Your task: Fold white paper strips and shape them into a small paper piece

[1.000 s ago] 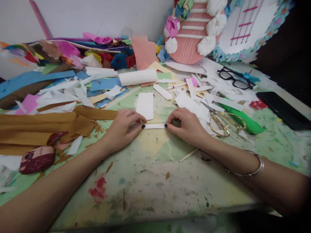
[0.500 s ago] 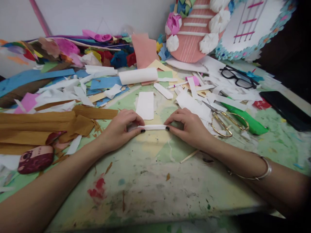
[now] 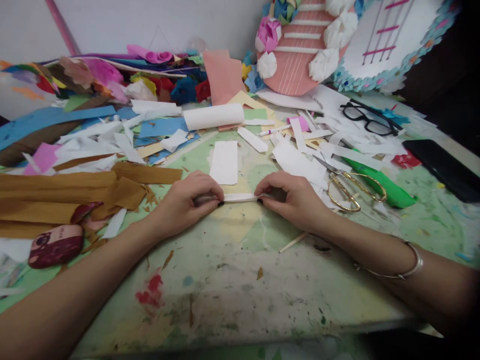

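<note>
Your left hand (image 3: 193, 202) and right hand (image 3: 296, 202), fingertips closed, pinch ends of white strip (image 3: 240, 197), seemingly folded narrow; beyond left fingers, white paper (image 3: 224, 162) lies flat, untouched.

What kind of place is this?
Probably a paper-craft workspace: gold-handled scissors, strips of brown crepe-like paper and a pink panel trimmed with paper flowers all point that way.

The table (image 3: 243, 280) has a stained, pale green top with a red smear (image 3: 150, 292) towards the front left. Brown paper (image 3: 56, 195) lies along the left, a maroon case (image 3: 56, 246) just beside it. Behind spread white scraps (image 3: 93, 140) and blue paper (image 3: 163, 128). A white roll (image 3: 213, 117) lies back in the middle, a white sheet (image 3: 224, 163) in front of it. Scissors (image 3: 343, 185), glasses (image 3: 369, 120) and a phone (image 3: 442, 167) lie on the right.
</note>
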The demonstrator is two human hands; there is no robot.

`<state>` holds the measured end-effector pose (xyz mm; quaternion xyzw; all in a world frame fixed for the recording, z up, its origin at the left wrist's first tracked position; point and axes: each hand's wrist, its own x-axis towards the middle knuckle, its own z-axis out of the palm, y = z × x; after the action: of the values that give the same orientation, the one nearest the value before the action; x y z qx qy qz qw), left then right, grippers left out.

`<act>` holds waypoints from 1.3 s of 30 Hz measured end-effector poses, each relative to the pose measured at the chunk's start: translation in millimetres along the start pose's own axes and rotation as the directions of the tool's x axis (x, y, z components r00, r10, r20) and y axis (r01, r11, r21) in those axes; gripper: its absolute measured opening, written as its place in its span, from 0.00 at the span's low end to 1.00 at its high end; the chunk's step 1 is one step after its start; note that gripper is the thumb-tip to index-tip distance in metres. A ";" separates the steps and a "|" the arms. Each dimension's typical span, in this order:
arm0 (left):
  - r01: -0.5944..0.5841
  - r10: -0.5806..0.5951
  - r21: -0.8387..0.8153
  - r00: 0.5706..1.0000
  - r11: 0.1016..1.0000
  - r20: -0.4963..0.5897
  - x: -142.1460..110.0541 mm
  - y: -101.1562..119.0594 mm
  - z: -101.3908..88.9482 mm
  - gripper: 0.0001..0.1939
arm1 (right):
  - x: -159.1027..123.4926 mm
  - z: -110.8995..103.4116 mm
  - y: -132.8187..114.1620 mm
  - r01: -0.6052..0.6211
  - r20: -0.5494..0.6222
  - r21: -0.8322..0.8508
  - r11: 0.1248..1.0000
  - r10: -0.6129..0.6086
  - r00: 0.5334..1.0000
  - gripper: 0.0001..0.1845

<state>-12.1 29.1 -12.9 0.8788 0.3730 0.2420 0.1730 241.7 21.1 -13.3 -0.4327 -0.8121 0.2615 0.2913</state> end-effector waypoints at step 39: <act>0.070 -0.080 -0.100 0.991 0.993 -0.104 -1.6 2.5 -0.8 0.05 | -0.8 -0.4 -1.5 -0.167 -0.019 0.159 0.973 0.173 0.985 0.03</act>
<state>-12.1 26.4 -11.5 0.8405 0.4026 0.3000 0.2036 241.5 19.8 -12.2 -0.4804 -0.7441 0.3417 0.3141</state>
